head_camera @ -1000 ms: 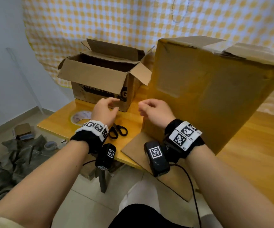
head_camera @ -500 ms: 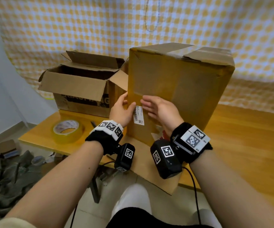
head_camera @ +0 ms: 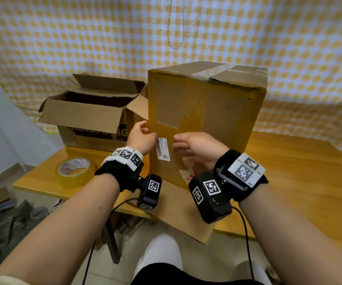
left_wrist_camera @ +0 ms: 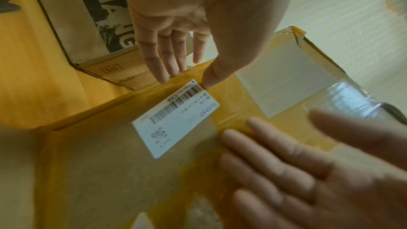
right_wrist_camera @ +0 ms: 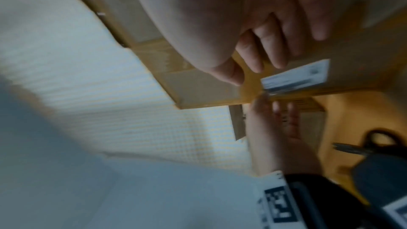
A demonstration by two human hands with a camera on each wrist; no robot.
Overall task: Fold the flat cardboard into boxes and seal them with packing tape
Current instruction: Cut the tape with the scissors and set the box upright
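Observation:
A tall brown box (head_camera: 207,120), taped across its top, stands on a flat cardboard sheet (head_camera: 184,212) on the wooden table. A white barcode label (head_camera: 163,149) (left_wrist_camera: 176,117) is stuck on its front face. My left hand (head_camera: 141,134) (left_wrist_camera: 182,55) is at the box's front left corner, with straight fingers along the side face and the thumb tip on the front beside the label. My right hand (head_camera: 192,145) (left_wrist_camera: 297,163) lies flat with spread fingers against the front face, right of the label, and looks blurred. Neither hand holds anything.
An open cardboard box (head_camera: 88,120) with raised flaps stands close to the tall box's left side. A yellow tape roll (head_camera: 74,171) lies at the table's front left. Black scissors (right_wrist_camera: 374,144) lie near my left wrist. The bare table (head_camera: 299,182) stretches to the right.
One second ago both hands hung curled in front of the box without touching it. They have since moved up onto its front face and left corner, where they have stayed for half a second.

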